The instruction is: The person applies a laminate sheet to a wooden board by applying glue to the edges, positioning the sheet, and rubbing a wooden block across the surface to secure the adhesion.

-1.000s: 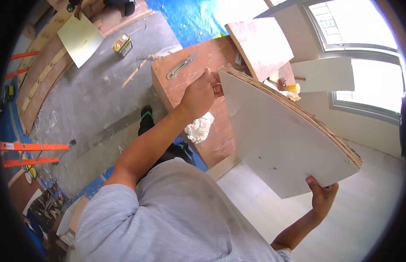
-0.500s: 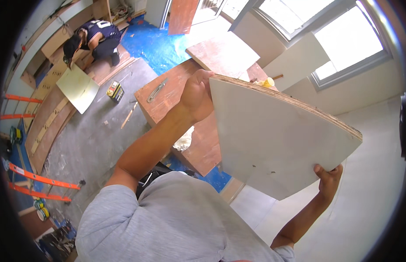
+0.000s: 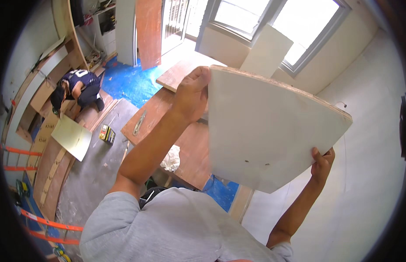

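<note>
A white-faced plywood panel (image 3: 273, 131) is held up in front of me, tilted, its raw layered edge along the top. My left hand (image 3: 192, 94) is closed round its upper left corner. At the lower right edge my right hand (image 3: 322, 165) grips it, thumb on the white face. Two small dark marks show low on that face. Behind and below the panel stands a brown plywood worktable (image 3: 185, 146), partly hidden. On it lie a utility knife (image 3: 140, 123) and a crumpled white cloth or paper (image 3: 171, 158).
A co-worker (image 3: 78, 89) crouches at the far left by a pale sheet (image 3: 72, 137). A black and yellow can (image 3: 107, 134) stands on the grey floor. Orange ladders (image 3: 50, 223) lie at left. Blue sheeting (image 3: 128, 85) covers floor beyond the table. A white board (image 3: 266, 52) leans below the windows.
My view has tilted up, showing more of the doorway and windows. The panel stays in both hands, slightly shifted left in view. The co-worker remains crouched.
</note>
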`<state>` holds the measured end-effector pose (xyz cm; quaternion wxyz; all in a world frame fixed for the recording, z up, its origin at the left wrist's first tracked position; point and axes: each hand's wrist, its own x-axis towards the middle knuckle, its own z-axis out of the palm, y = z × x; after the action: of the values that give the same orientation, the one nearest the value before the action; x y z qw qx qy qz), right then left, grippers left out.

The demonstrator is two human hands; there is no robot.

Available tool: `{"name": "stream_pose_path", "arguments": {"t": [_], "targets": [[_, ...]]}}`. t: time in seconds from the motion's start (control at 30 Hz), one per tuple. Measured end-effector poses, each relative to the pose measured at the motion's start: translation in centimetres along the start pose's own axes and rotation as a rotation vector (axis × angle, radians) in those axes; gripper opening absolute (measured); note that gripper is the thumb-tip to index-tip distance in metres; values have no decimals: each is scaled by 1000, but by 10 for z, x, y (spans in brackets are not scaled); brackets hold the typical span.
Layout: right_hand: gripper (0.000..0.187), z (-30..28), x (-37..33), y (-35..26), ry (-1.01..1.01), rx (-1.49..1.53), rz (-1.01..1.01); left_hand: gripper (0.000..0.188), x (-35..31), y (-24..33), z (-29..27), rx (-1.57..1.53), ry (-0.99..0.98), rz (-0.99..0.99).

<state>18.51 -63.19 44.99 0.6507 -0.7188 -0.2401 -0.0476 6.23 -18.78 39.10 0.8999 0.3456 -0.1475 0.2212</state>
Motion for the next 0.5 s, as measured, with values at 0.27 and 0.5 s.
{"name": "stream_pose_path", "arguments": {"t": [0.27, 0.5], "targets": [[71, -30, 25, 48, 139, 489, -109, 49, 54, 56, 62, 1340, -449, 266], [63, 21, 12, 129, 430, 696, 128, 66, 21, 16, 29, 1195, -276, -251]]}}
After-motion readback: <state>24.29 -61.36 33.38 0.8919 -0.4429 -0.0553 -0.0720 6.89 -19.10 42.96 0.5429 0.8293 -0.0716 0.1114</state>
